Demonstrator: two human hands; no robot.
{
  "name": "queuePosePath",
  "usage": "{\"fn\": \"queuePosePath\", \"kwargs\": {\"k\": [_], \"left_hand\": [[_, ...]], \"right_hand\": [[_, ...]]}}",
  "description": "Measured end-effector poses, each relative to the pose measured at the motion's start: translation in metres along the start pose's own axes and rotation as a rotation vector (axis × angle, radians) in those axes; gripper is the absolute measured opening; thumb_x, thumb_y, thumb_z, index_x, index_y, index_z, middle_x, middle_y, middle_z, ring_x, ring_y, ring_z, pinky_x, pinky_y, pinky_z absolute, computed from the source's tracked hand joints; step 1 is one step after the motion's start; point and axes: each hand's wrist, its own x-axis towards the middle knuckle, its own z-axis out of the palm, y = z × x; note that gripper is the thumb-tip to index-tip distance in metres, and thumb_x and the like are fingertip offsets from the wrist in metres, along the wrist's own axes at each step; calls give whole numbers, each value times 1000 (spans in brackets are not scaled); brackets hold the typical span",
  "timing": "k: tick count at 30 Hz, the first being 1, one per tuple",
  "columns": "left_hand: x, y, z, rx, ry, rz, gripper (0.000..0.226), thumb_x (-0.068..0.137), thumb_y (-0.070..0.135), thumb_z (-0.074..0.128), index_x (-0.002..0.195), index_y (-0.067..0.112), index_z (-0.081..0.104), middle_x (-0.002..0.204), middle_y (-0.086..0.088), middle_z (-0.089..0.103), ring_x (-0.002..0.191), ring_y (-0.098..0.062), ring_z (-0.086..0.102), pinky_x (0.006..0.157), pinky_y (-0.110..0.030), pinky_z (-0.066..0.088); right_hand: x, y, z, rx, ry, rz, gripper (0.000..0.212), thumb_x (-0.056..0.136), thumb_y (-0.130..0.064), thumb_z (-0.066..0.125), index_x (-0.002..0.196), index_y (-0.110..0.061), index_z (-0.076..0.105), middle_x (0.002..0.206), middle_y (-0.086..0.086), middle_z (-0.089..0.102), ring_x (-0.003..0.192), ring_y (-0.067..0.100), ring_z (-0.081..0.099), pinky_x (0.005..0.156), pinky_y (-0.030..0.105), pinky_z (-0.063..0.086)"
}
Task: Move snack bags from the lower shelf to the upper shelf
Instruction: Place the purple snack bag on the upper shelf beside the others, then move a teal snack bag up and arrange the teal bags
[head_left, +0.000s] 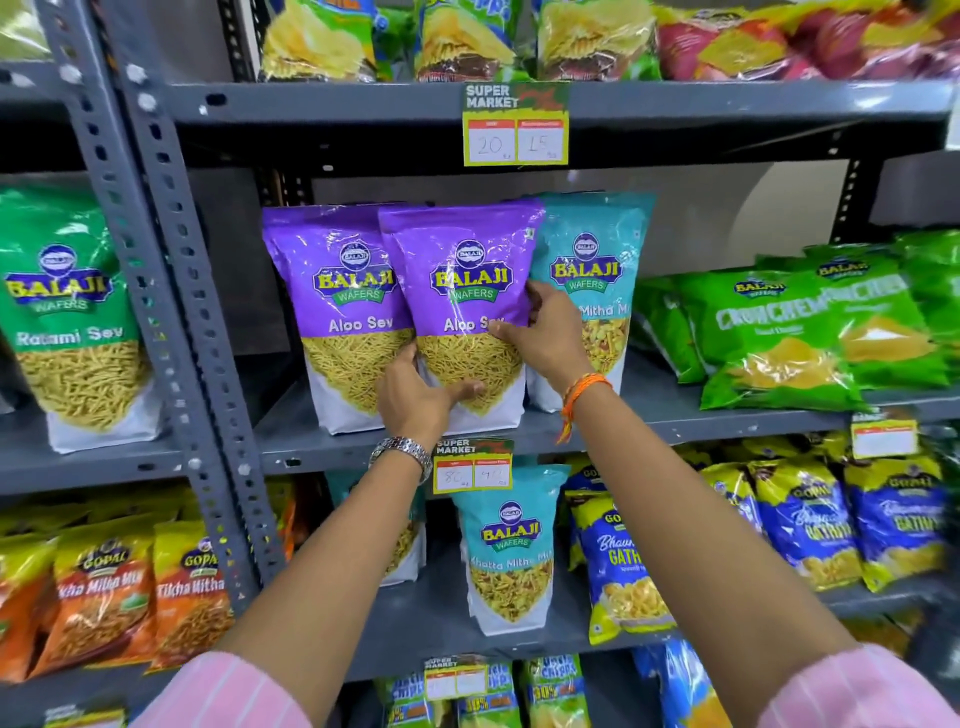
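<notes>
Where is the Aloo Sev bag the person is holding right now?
The held Aloo Sev bag stands centre-frame on the upper shelf, between another purple Aloo Sev bag and a teal Balaji bag.

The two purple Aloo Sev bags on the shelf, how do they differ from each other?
The right Aloo Sev bag is gripped by the left hand and right hand; the left Aloo Sev bag is untouched. The right bag overlaps the left bag's edge. Both stand upright, same design.

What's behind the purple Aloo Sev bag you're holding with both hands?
Behind the held purple Aloo Sev bag, the teal Khatta Mitha bag shows at its right edge and another purple Aloo Sev bag at its left. Anything directly behind it is covered.
</notes>
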Motion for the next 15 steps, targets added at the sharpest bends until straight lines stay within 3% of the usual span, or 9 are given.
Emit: {"fn": "queuePosePath", "kwargs": {"k": [2,5,6,8,11,13,15], "left_hand": [[-5,5,-3,2,18,17,124,29,70,86,134,8,61,126,-12,72,120,-33,63,97,-45,57],[-3,-8,1,37,83,109,108,23,91,74,102,16,71,98,-6,79,91,-29,73,79,-44,62],[-2,-13,1,20,109,134,110,23,92,73,101,15,70,97,-8,80,88,-28,75,77,-44,63],[-9,-10,0,-25,163,158,107,30,79,85,113,12,70,108,-13,79,96,-26,76,85,-45,63],[-35,13,3,-84,255,227,70,54,32,98,116,12,73,112,-8,78,96,-20,75,91,-40,61],[-49,29,22,-107,208,276,44,65,14,92,106,16,75,101,-5,79,81,-14,72,82,-31,61],[-56,42,46,-107,52,244,35,70,12,89,101,20,74,95,-4,78,73,-10,69,74,-25,61]], "right_hand": [[-4,2,-5,7,-25,-2,51,65,-20,90,109,-8,67,97,6,74,90,28,71,86,49,58],[-11,10,-19,4,-10,3,63,71,-18,87,127,-4,62,113,14,69,102,25,65,96,46,54],[-12,14,-26,29,25,15,64,72,-20,87,129,-6,61,120,15,67,102,21,62,97,44,54],[-9,26,-42,119,132,40,58,71,-22,87,123,-10,64,115,10,67,98,16,59,94,40,55],[0,45,-70,267,312,70,47,72,-20,86,113,-10,67,101,6,64,91,15,57,87,38,56],[13,58,-85,323,342,111,51,70,-21,88,113,-9,63,101,5,61,92,17,58,87,39,56],[28,70,-92,373,263,150,61,68,-18,90,118,-4,58,103,6,61,94,18,63,81,33,59]]}}
